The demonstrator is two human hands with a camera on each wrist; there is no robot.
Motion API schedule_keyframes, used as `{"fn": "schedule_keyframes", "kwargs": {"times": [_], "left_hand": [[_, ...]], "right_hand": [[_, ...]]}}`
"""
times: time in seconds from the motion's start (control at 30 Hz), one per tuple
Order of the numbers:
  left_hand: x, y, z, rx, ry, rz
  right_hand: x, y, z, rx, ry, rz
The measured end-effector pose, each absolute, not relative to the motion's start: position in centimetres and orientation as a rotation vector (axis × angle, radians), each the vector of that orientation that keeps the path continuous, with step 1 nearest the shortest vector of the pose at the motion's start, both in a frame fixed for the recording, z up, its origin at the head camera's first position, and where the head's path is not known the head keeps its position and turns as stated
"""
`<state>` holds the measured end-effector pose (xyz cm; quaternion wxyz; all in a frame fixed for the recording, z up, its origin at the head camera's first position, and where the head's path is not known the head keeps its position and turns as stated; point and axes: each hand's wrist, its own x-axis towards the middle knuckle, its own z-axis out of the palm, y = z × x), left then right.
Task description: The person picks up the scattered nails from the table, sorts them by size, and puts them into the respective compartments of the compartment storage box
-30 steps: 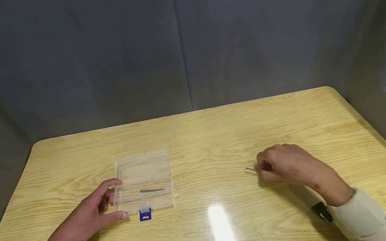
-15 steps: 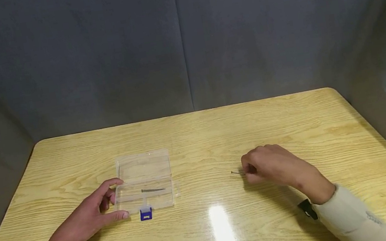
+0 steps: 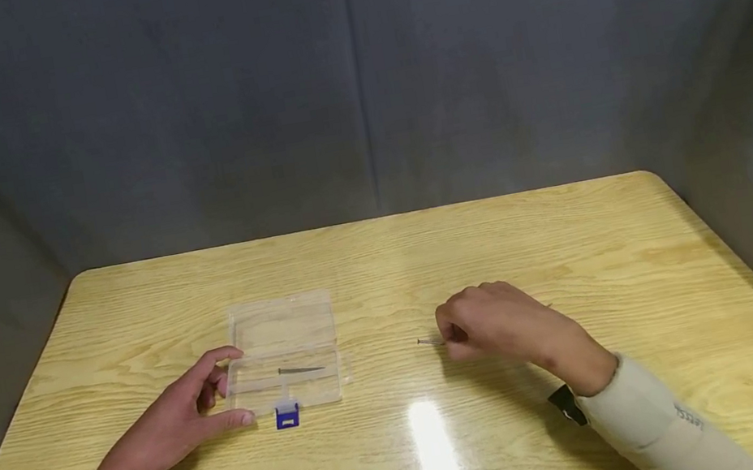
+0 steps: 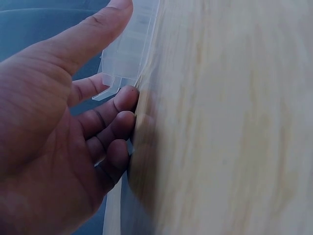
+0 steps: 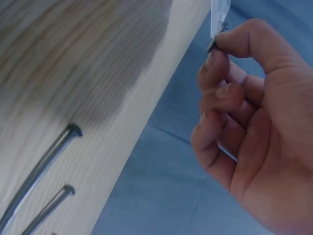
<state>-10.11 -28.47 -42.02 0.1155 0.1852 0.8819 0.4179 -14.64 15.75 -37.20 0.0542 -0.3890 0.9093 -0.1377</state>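
My left hand (image 3: 166,424) holds the left end of a clear plastic compartment box (image 3: 327,391), thumb at its front edge and index finger at the back corner. The other fingers curl low beside the end wall in the left wrist view. The box's lid (image 3: 282,324) lies folded back, and its blue latch (image 3: 287,417) hangs down at the front. A dark nail (image 3: 302,370) lies inside the box. Between thumb and index finger, my right hand (image 3: 502,326) pinches another nail (image 3: 429,342), head pointing left toward the box; the fingers hide most of its shank.
In the right wrist view, loose nails (image 5: 41,169) lie on the wooden table (image 3: 367,269). A dark grey cloth partition (image 3: 354,91) stands behind the table and along both sides. Light glares off the table (image 3: 439,455) at the front middle.
My right hand has moved left across the table toward the box, carrying the nail. The left hand and the box have stayed in place.
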Motion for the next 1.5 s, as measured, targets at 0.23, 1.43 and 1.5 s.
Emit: {"fn": "schedule_keyframes", "kwargs": {"times": [0.23,1.43,1.5], "left_hand": [[-10.3,-28.2,-42.0,0.546,2.592,1.205],[-10.1,-28.4,-42.1,0.547,2.593,1.224],[-10.1,-28.4,-42.2,0.547,2.586,1.234]], "right_hand": [[-14.5,15.1,-37.3,-1.202,2.758,-0.423],[-16.0,8.7,-37.5,-1.331,2.684,-0.545],[-16.0,8.4,-37.5,-1.32,2.678,-0.551]]}}
